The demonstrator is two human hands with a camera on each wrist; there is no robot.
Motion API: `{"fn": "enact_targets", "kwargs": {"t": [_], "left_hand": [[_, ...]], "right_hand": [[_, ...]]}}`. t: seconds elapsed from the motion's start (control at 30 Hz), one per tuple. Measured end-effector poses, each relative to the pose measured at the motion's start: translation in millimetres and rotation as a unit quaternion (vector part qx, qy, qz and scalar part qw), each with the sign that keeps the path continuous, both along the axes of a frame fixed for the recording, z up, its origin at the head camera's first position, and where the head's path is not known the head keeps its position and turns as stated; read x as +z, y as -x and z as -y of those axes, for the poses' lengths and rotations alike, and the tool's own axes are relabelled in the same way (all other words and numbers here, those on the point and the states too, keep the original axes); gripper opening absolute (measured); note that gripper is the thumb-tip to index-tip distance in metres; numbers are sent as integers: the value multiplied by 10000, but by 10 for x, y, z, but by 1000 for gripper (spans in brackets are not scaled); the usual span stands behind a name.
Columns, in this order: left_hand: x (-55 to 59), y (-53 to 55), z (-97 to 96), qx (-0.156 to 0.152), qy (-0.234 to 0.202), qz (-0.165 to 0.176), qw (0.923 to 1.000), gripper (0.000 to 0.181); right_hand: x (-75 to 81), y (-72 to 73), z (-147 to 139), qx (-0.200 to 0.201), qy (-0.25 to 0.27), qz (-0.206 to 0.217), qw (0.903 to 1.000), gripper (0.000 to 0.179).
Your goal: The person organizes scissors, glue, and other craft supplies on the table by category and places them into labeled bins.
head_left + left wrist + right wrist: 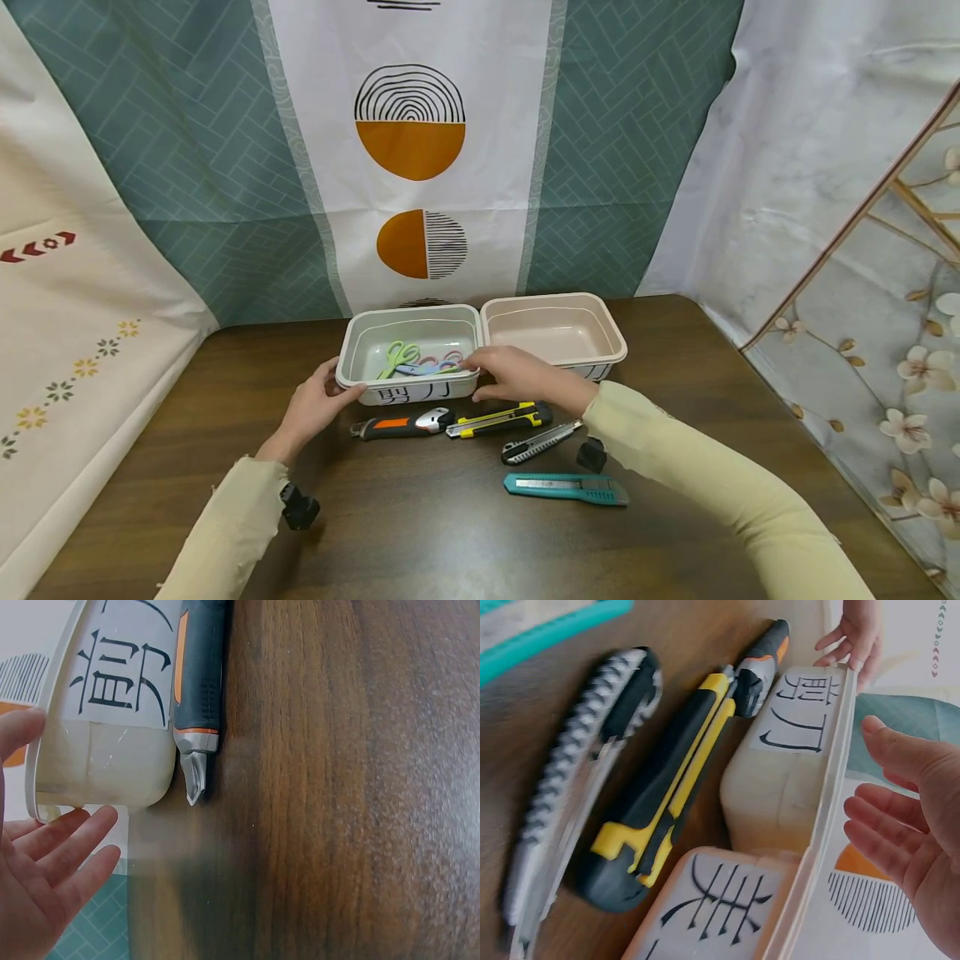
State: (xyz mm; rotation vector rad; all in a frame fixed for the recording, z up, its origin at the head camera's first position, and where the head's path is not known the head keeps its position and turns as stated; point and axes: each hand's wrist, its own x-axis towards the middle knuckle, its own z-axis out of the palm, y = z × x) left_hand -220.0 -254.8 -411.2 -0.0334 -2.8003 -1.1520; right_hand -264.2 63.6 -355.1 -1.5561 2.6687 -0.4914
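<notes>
A pale grey-green bin (pixel 420 392), labelled with black Chinese characters, holds a green pair of scissors (pixel 397 356) and a blue pair of scissors (pixel 420 369) beside pink handle loops. At its left end my left hand (pixel 311 408) grips the corner, thumb at the front rim and fingers around the end wall; the left wrist view shows those fingers (pixel 82 855) spread below the rim. My right hand (pixel 517 377) is at the bin's right end, fingertips over the rim near the scissors. In the right wrist view, its loosely bent fingers (pixel 889 825) hold nothing.
A beige bin (pixel 555 337) adjoins on the right. In front lie an orange-and-black utility knife (pixel 401 425), a yellow-and-black cutter (pixel 498 419), a silver-and-black cutter (pixel 540 443) and a teal cutter (pixel 566 488) on the brown wooden table (pixel 405 517). Patterned cloth (pixel 615 150) hangs behind.
</notes>
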Motion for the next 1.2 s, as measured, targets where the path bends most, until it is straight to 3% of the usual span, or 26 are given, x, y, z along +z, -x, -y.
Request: {"fn": "enact_targets", "kwargs": {"t": [0.43, 0.6, 1.2], "left_hand": [[-10, -1, 41, -67, 2, -87, 9999, 73], [-13, 1, 45, -70, 5, -77, 9999, 73], [-26, 20, 49, -76, 20, -53, 10000, 76]], "right_hand": [[-152, -178, -322, -402, -17, 452, 9982, 42], [-243, -230, -441, -428, -105, 397, 9982, 43], [-516, -611, -1015, -797, -197, 885, 9927, 46]]}}
